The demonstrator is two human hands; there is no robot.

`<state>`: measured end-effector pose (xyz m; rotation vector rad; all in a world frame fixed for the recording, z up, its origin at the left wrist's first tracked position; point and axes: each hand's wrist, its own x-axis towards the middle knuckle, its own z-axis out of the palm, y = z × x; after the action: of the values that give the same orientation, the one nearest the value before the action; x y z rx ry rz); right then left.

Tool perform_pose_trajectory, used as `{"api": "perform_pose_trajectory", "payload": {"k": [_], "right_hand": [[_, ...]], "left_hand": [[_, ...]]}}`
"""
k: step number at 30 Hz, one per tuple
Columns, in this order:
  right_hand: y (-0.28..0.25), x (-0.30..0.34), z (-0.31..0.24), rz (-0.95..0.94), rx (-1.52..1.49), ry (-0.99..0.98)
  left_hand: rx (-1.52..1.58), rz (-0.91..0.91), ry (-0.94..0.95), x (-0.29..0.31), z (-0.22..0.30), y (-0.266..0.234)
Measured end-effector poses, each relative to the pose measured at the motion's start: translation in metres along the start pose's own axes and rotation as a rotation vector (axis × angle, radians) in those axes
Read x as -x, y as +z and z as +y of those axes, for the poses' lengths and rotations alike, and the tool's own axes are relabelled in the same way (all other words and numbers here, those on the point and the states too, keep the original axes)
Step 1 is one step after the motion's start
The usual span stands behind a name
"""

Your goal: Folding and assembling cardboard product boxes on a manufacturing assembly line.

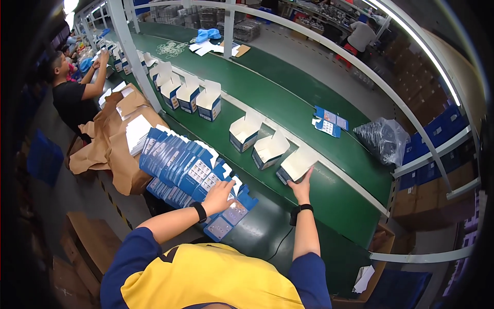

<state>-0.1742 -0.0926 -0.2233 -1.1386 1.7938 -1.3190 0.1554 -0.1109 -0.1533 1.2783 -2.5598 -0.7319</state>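
Observation:
My right hand [301,188] grips the near end of a small blue-and-white carton [297,164] that stands open-topped on the green belt, thumb and fingers on either side of its corner. My left hand [218,198] rests on the overlapping pile of flat blue cartons [177,160], thumb and fingers apart. Beneath and beside it, a flat carton [235,212] shows its pale printed panels. Two more open cartons, a middle one [269,149] and a farther one [244,131], stand in line beyond the one I hold.
Farther left stands a group of open cartons [208,101]. Brown wrapping paper [105,139] lies left of the pile. A flat carton [330,122] and a clear plastic bag [382,139] lie across the belt. White posts [127,46] frame the line; a co-worker [72,92] stands at left.

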Motion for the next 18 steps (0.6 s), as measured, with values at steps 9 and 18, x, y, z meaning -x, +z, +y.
{"api": "perform_pose_trajectory", "payload": {"k": [9,18], "right_hand": [[0.030,0.063,0.046,0.167,0.109,0.342],[0.127,0.187,0.013,-0.020,-0.712,0.975]], "left_hand": [[-0.523,0.079,-0.095,0.021,-0.020,0.065],[-0.152,0.138,-0.202,0.011,-0.008,0.062]]}}
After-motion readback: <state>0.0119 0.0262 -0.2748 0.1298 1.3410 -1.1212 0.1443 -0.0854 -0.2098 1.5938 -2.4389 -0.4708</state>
